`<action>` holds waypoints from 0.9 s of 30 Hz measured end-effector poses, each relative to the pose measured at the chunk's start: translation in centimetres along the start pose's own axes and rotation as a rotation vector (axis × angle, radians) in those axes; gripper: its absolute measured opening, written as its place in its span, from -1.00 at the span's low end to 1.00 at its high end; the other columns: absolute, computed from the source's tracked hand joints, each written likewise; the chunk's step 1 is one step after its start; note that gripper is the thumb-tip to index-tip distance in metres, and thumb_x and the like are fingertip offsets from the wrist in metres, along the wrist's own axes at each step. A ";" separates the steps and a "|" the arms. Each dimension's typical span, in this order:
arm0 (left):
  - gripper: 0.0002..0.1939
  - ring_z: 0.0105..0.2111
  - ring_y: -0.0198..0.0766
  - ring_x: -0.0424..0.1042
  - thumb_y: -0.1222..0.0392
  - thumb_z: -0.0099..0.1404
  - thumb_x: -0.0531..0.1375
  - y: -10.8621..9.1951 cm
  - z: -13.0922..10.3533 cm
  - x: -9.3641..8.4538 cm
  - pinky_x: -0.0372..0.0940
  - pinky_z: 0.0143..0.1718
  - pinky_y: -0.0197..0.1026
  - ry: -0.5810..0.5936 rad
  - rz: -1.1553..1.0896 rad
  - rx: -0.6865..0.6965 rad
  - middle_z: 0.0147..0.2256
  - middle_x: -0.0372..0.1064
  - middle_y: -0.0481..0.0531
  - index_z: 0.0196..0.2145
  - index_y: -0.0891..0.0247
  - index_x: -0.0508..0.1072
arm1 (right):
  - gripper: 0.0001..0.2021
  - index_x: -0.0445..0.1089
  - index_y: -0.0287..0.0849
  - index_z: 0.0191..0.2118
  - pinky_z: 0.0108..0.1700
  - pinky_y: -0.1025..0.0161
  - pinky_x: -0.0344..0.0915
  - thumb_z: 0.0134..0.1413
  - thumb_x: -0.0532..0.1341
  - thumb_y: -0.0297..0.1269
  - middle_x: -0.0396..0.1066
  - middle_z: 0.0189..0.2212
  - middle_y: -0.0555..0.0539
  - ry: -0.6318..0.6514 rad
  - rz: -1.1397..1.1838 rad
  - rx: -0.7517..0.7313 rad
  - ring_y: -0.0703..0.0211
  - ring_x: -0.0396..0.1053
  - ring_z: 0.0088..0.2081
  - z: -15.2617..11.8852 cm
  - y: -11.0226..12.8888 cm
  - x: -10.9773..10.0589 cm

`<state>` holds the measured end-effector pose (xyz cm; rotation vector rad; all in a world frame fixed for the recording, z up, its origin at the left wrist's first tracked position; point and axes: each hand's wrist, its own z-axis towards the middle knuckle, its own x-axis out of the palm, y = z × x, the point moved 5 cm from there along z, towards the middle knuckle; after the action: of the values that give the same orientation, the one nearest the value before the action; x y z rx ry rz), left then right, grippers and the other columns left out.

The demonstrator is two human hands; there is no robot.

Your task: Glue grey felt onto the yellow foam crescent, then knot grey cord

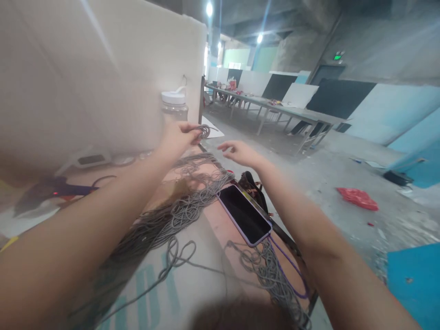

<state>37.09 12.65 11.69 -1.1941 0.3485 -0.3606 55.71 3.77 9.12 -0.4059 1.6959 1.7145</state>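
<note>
Between the thumb and fingers of my left hand [180, 137] is a small coil of grey cord [205, 131], held up above the far end of the table. My right hand [237, 152] is a little to its right, in the air, fingers apart and with nothing visible in them. Below both hands spreads a large tangled heap of grey cord [192, 201]. A smaller pile of the same cord [271, 268] lies near the table's right edge. One loose strand with loops [175, 256] crosses the pale tabletop.
A phone [244, 214] with a purple strap lies by the right edge, beside a brown bag [252, 188]. A lidded clear bottle [174, 106] stands by the white panel [103, 68]. At left is a blurred dark tool [58, 192]. Long tables [275, 105] stand beyond.
</note>
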 end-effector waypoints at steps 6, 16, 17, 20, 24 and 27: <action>-0.83 -0.34 -0.29 0.53 0.23 0.14 0.33 0.7 -0.3 -0.7 0.42 -0.12 -0.20 0.021 -0.014 -0.007 -0.27 0.59 0.07 -0.28 0.30 0.60 | -0.52 0.44 -0.22 0.00 0.06 -0.11 0.36 0.16 0.20 0.09 0.42 0.06 -0.32 0.144 0.096 0.388 -0.10 0.45 -0.02 0.8 -8.4 1.4; -0.82 -0.25 -0.11 0.54 0.17 0.15 0.32 0.0 -2.0 -1.7 0.41 -0.13 -0.09 0.038 0.049 -0.003 -0.34 0.59 0.09 -0.27 0.24 0.61 | -0.63 0.33 -0.25 0.03 -0.31 0.13 0.48 0.09 0.27 -0.33 0.46 -0.42 -0.09 -0.152 0.530 0.415 0.11 0.47 -0.40 2.2 -10.7 5.6; -0.81 -0.26 -0.11 0.54 0.17 0.15 0.32 0.1 -2.0 -1.8 0.41 -0.13 -0.09 0.037 0.045 -0.008 -0.33 0.59 0.09 -0.26 0.25 0.61 | -0.55 0.27 -0.25 0.10 -0.32 0.16 0.47 0.06 0.25 -0.40 0.42 -0.43 -0.06 -0.241 0.550 0.383 0.14 0.45 -0.43 2.5 -10.3 4.6; -0.77 -0.29 -0.15 0.54 0.16 0.14 0.32 0.5 -2.0 -2.1 0.41 -0.13 -0.11 0.037 0.036 -0.034 -0.31 0.59 0.09 -0.23 0.27 0.60 | -0.40 0.13 -0.24 0.21 -0.28 0.25 0.45 -0.01 0.18 -0.50 0.35 -0.43 0.00 -0.434 0.591 0.266 0.24 0.39 -0.45 2.8 -8.9 1.3; -0.77 -0.30 -0.19 0.55 0.15 0.14 0.32 0.7 -2.2 -2.3 0.40 -0.12 -0.13 0.038 0.021 -0.035 -0.27 0.59 0.09 -0.22 0.26 0.60 | -0.34 0.07 -0.17 0.23 -0.25 0.31 0.44 -0.05 0.15 -0.50 0.33 -0.40 0.04 -0.501 0.574 0.141 0.29 0.39 -0.43 1.1 -7.2 -1.4; -0.81 -0.29 -0.21 0.55 0.20 0.15 0.30 0.5 -2.2 -2.6 0.40 -0.09 -0.13 0.021 -0.008 -0.025 -0.25 0.59 0.08 -0.26 0.26 0.60 | -0.40 0.13 -0.20 0.19 -0.33 0.29 0.42 -0.02 0.19 -0.44 0.34 -0.46 0.04 -0.439 0.487 0.170 0.24 0.41 -0.45 -0.9 -7.9 -1.3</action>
<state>33.85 12.11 10.67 -1.2169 0.3671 -0.3766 61.56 1.92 3.97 0.4706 1.6674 1.7950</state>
